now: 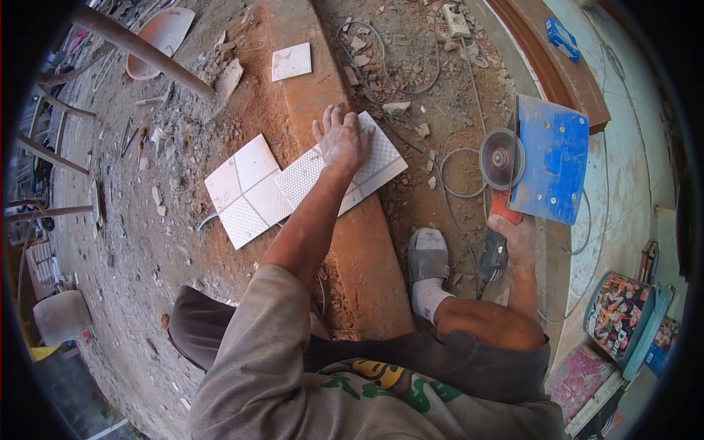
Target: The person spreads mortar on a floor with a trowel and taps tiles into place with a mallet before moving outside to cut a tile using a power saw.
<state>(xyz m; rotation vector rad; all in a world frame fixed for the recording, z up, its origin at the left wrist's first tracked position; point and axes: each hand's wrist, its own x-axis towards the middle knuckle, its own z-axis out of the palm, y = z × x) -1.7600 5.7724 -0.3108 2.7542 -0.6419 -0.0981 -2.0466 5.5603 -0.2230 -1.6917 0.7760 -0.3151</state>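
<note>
My left hand (343, 143) lies over a white tile (381, 161), its bent fingers at the tile's far edge. The tile shows a dotted face with grey bands and rests across an orange-brown concrete ledge (370, 271). Beside it, a similar white tile (246, 187) slants on the rubble to the left. At the right, my right hand (519, 238) is wrapped round the body of an angle grinder (499, 249). Its cutting disc (501, 158) stands alongside a scuffed blue plate (550, 158) with screws in it.
A small tile piece (292, 61) sits farther up the ledge. Cables (447, 158) loop over the dirt to a power socket (456, 20). My sandalled foot (428, 257) stands near the grinder. A metal pole (143, 48) slants across the upper left; buckets (623, 315) stand lower right.
</note>
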